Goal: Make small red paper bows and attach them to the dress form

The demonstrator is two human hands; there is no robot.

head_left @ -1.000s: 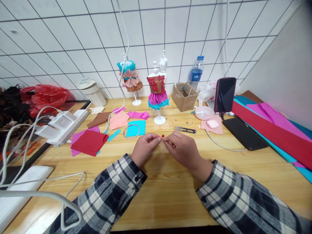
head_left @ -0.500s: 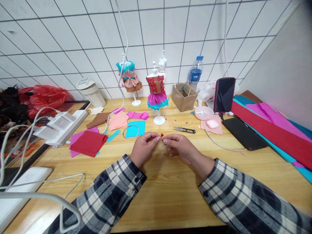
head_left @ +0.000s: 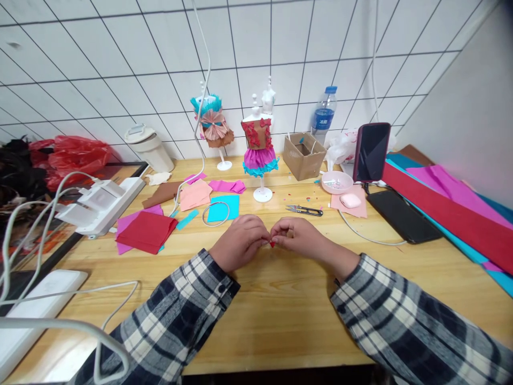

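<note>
A tiny piece of red paper (head_left: 272, 244) shows below my fingertips, where both hands meet over the table. My left hand (head_left: 244, 239) pinches it from one side, back of the hand up. My right hand (head_left: 298, 235) pinches it from the other, thumb and forefinger together. Most of the piece is hidden by the fingers. Beyond the hands stands a small white dress form (head_left: 262, 193) wearing a brown bodice with red paper bows (head_left: 256, 133) and a magenta skirt with a blue ruffled hem. Thread snips (head_left: 304, 210) lie on the table past my right hand.
Red paper squares (head_left: 146, 232), a blue sheet (head_left: 230, 207) and a wire hoop (head_left: 216, 222) lie to the left. A cardboard box (head_left: 304, 160), pink dish (head_left: 336, 183), black phone (head_left: 403, 216) and paper strips (head_left: 444, 214) are on the right. Cables and a power strip (head_left: 108, 208) occupy the left edge.
Both hands have turned over at the fingertips and come closer together. The red paper piece now points down below the fingers instead of up above them.
</note>
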